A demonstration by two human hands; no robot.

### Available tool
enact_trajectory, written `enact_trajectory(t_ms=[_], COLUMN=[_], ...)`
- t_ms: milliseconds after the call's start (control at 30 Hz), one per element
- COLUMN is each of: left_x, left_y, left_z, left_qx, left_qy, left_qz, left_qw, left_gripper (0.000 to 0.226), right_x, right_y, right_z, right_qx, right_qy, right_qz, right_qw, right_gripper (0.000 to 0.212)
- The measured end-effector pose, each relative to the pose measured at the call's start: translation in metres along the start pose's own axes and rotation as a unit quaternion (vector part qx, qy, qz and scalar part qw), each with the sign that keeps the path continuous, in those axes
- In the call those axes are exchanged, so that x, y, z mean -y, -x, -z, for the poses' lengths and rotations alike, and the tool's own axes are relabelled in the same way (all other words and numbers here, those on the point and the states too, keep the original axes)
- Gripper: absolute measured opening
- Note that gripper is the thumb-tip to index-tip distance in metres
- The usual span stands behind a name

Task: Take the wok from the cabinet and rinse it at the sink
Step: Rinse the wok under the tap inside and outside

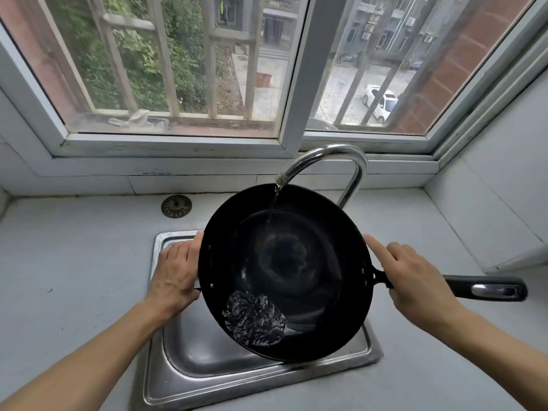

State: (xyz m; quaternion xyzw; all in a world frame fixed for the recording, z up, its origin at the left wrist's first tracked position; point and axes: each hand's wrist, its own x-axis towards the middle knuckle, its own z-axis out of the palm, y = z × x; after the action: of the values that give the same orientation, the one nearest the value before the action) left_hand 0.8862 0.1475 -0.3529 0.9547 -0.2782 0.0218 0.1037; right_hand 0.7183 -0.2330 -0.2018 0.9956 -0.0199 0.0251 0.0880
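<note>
Black and round, the deep metal wok (292, 271) sits at the centre of the frame, held above the stainless steel sink (189, 345) and tilted toward the lower left. Your left hand (175, 272) grips its left rim, fingers curled around the edge. Your right hand (415, 277) closes on the base of the long black handle (486, 289), where it meets the pan, index finger stretched out along the rim. A thin stream of water (274, 200) falls from the curved chrome tap (335, 164) onto the upper inner wall of the wok — it pools darkly in the bottom. A steel wool scourer (253, 317) lies inside the wok, low on the near left wall. The pale grey bench (74, 262) surrounds the sink; a round metal drain strainer (176, 206) rests on it at centre left, well apart from the wok. Across the top of the frame runs a white-framed window (293, 84) — behind its bars you can see greenery and a white car (381, 102).
</note>
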Motion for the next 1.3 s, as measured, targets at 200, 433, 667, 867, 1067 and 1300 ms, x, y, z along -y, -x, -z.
enact_trajectory(t_ms=[200,433,667,867,1067,1300], left_x=[0.014,0.019,0.018,0.018,0.012,0.004], left_y=[0.02,0.036,0.047,0.053,0.057,0.062], left_z=[0.014,0.021,0.022,0.031,0.041,0.042], left_qx=[-0.017,-0.003,0.024,0.003,-0.011,-0.043], left_qy=[-0.014,0.006,0.061,0.096,0.069,0.07], left_qz=[0.034,0.041,0.046,0.089,0.088,0.102], left_qw=[0.999,0.999,0.997,0.991,0.994,0.991], left_gripper=[0.136,0.131,0.132,0.076,0.046,0.048], right_x=[0.011,0.022,0.025,0.028,0.03,0.033], right_y=[-0.012,-0.009,-0.007,-0.006,0.011,0.027], right_z=[-0.045,-0.088,-0.103,-0.115,-0.126,-0.144], right_qx=[-0.008,0.002,-0.015,-0.015,0.056,0.094], right_qy=[-0.048,-0.094,-0.117,-0.148,-0.209,-0.258], right_qz=[0.014,0.015,0.004,0.018,0.034,0.023], right_qw=[0.999,0.996,0.993,0.989,0.976,0.961], right_gripper=[0.079,0.071,0.061,0.07,0.067,0.068])
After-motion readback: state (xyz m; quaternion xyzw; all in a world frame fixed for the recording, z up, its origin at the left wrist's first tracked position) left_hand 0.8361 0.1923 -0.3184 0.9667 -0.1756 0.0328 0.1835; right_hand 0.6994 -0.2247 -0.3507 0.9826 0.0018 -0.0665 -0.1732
